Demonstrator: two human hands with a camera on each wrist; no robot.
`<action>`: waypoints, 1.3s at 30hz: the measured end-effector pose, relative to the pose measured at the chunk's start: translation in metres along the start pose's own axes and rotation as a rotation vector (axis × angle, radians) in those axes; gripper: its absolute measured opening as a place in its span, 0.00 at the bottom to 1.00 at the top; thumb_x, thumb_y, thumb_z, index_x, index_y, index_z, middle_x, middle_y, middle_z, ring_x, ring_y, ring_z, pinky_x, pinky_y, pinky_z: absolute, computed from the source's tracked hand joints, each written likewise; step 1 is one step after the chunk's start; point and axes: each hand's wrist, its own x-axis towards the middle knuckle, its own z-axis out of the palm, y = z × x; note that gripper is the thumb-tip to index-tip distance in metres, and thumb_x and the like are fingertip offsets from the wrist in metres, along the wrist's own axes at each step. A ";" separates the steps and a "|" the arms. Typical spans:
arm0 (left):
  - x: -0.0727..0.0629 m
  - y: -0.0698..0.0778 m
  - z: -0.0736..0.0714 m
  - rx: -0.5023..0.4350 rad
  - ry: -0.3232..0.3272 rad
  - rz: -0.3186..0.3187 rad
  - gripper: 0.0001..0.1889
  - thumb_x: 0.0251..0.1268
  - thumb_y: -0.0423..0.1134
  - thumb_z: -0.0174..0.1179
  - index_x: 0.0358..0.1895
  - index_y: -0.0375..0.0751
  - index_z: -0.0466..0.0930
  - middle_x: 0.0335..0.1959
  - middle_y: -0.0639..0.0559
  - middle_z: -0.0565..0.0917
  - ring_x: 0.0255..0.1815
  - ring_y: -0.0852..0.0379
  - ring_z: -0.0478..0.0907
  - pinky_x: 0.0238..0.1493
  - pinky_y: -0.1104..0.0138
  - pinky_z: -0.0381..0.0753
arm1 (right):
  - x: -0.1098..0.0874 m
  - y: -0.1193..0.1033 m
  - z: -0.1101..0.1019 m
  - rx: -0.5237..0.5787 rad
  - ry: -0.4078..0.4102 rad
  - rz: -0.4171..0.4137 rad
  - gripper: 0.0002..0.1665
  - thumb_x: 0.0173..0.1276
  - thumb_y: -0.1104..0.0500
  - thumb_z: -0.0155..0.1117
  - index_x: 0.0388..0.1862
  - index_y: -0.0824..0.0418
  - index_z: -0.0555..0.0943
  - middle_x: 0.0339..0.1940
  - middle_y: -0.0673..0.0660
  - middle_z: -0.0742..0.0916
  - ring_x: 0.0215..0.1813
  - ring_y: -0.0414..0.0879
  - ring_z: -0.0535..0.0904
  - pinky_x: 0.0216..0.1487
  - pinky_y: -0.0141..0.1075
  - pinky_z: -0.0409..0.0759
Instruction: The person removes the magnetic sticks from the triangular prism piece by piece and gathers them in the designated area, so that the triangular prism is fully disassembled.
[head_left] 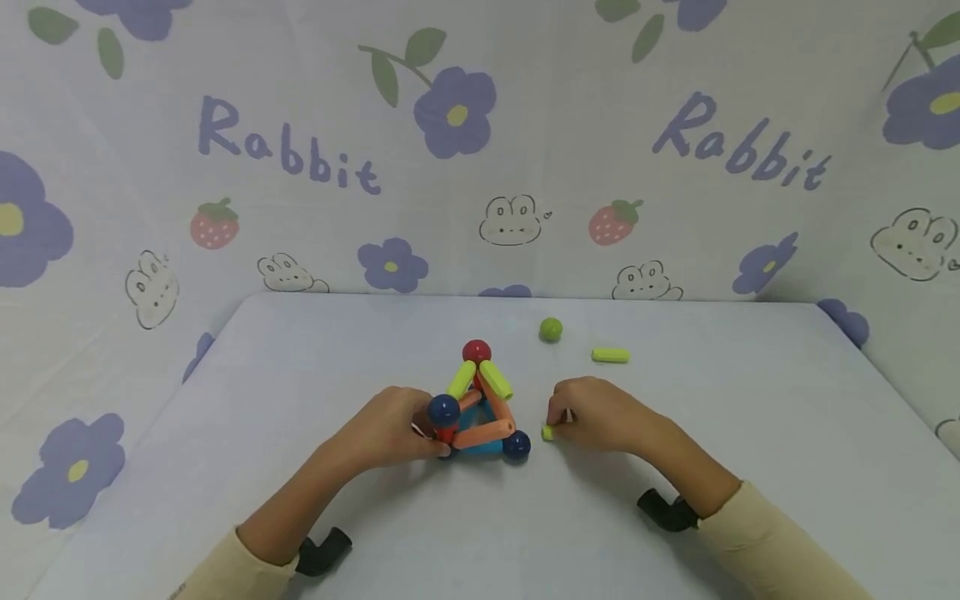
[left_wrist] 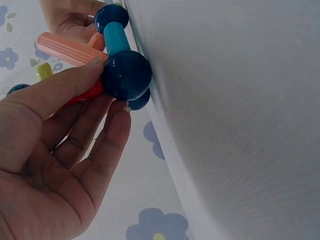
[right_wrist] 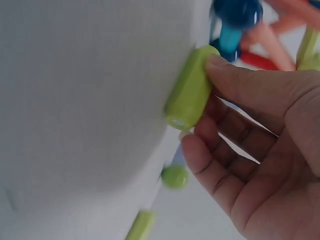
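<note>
A magnetic ball-and-rod frame stands on the white table, with a red ball [head_left: 477,352] at its top, navy balls [left_wrist: 126,75] at lower corners and another navy ball [head_left: 444,411] on a red rod. Orange rods [head_left: 483,433], blue rods [left_wrist: 116,37] and yellow-green rods [head_left: 497,380] join it. My left hand [head_left: 390,429] grips its left corner, thumb and fingers around the red rod beside a navy ball. Right of the frame, my right hand [head_left: 600,414] pinches a loose yellow-green rod [right_wrist: 191,92] close over the table, apart from the frame.
Farther back lie a green ball [head_left: 551,329] and another yellow-green rod [head_left: 610,356]. Black curved pieces [head_left: 324,552] sit at both wrists by the beige sleeves. A patterned cloth [head_left: 510,150] hangs behind the table's far edge.
</note>
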 end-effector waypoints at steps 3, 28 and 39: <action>0.000 0.000 0.000 0.010 0.004 0.004 0.12 0.52 0.34 0.77 0.37 0.39 0.84 0.29 0.57 0.86 0.34 0.60 0.83 0.38 0.65 0.83 | -0.001 0.016 -0.007 -0.008 0.018 0.058 0.06 0.60 0.69 0.73 0.33 0.59 0.89 0.30 0.45 0.84 0.32 0.38 0.76 0.37 0.35 0.78; -0.001 0.002 0.000 -0.005 0.011 0.020 0.11 0.52 0.34 0.76 0.37 0.38 0.84 0.29 0.56 0.86 0.34 0.60 0.83 0.36 0.67 0.83 | 0.000 0.098 -0.032 -0.046 0.231 0.289 0.06 0.61 0.73 0.69 0.31 0.64 0.87 0.37 0.59 0.88 0.42 0.54 0.81 0.46 0.50 0.80; -0.001 0.001 0.001 0.007 0.011 0.014 0.12 0.52 0.34 0.77 0.37 0.39 0.84 0.29 0.57 0.86 0.34 0.61 0.83 0.39 0.64 0.82 | 0.003 0.095 -0.030 -0.034 0.261 0.289 0.03 0.62 0.71 0.70 0.34 0.65 0.88 0.32 0.55 0.87 0.37 0.50 0.78 0.40 0.45 0.79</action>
